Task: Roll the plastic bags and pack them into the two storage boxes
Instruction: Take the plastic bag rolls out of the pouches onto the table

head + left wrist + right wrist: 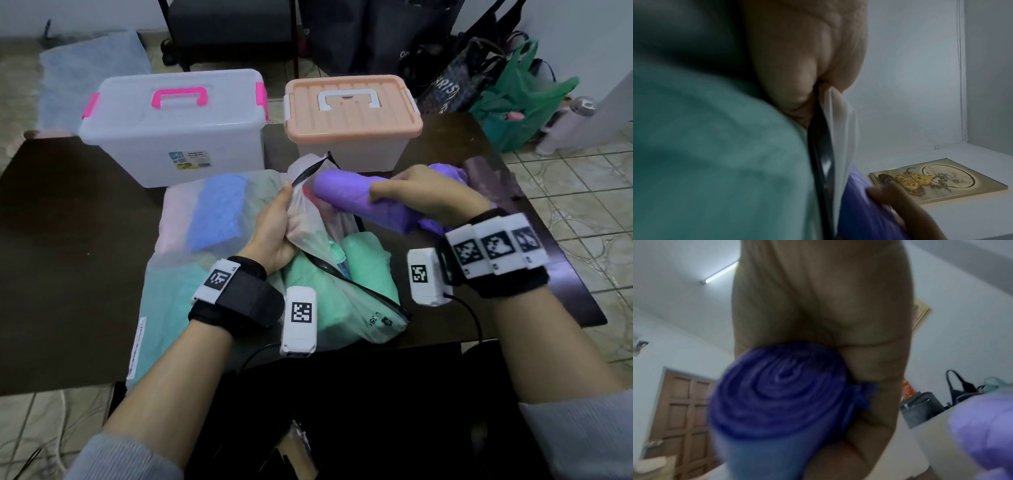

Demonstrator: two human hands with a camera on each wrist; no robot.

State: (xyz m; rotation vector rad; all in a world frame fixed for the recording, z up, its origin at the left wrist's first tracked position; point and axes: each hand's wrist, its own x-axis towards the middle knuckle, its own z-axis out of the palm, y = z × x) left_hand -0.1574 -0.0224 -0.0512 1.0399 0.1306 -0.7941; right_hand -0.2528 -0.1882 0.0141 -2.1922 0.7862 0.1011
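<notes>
Left grip: I see it pinching the clear zip pouch at its mouth.
Right grip: curled round the purple roll, seemingly just above the pouch.
Beyond grips: both storage boxes, lids shut, on the tabletop.

A purple roll of bags lies level above a translucent zip pouch of green rolls; behind stand two lidded boxes — clear (pink handle), peach-lidded.
</notes>
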